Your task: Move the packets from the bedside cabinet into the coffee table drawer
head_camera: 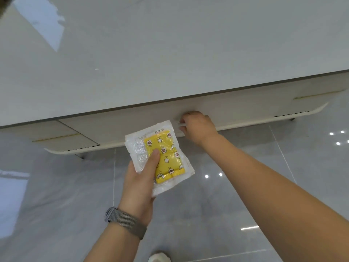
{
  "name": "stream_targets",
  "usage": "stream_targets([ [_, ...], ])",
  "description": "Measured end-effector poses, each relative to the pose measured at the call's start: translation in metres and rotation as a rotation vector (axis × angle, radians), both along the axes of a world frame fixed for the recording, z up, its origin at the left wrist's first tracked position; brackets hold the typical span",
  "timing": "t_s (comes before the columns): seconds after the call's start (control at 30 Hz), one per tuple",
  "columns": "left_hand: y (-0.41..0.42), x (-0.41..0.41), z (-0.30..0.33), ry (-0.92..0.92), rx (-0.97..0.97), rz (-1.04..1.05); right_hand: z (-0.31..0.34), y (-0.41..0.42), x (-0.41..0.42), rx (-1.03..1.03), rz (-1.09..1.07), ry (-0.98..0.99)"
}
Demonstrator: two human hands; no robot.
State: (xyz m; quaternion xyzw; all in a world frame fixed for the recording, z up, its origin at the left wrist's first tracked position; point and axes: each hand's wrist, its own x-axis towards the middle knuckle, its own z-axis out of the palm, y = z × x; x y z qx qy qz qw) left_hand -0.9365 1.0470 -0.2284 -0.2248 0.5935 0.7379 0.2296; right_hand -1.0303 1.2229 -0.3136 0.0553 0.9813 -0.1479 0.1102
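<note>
My left hand (140, 183) holds a stack of clear plastic packets (166, 148) with a yellow cartoon-patterned insert, thumb pressed on top, just in front of the coffee table. My right hand (196, 125) reaches forward with its fingers curled on the small handle (178, 124) of the middle drawer front (132, 123). The drawer front sits flush with the table's side. The white coffee table top (170, 53) fills the upper half of the view.
Two side drawer fronts with thin yellowish strips lie at left (54, 138) and right (319, 95). Glossy grey floor tiles (236, 214) surround me. A grey watch strap wraps my left wrist. My shoe tip (159, 257) shows at the bottom edge.
</note>
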Motion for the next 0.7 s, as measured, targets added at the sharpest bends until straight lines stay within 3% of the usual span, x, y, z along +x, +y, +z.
stream_targets([
  [0.17, -0.009, 0.018, -0.006, 0.055, 0.040, 0.000, 0.002, -0.006, 0.008, 0.143, -0.002, 0.082],
  [0.4, -0.031, 0.052, 0.019, 0.165, 0.074, -0.034, 0.005, -0.031, 0.074, 0.154, -0.052, 0.131],
  [0.7, -0.044, 0.069, 0.036, 0.149, 0.022, 0.019, 0.018, -0.049, 0.147, 0.112, -0.093, -0.044],
])
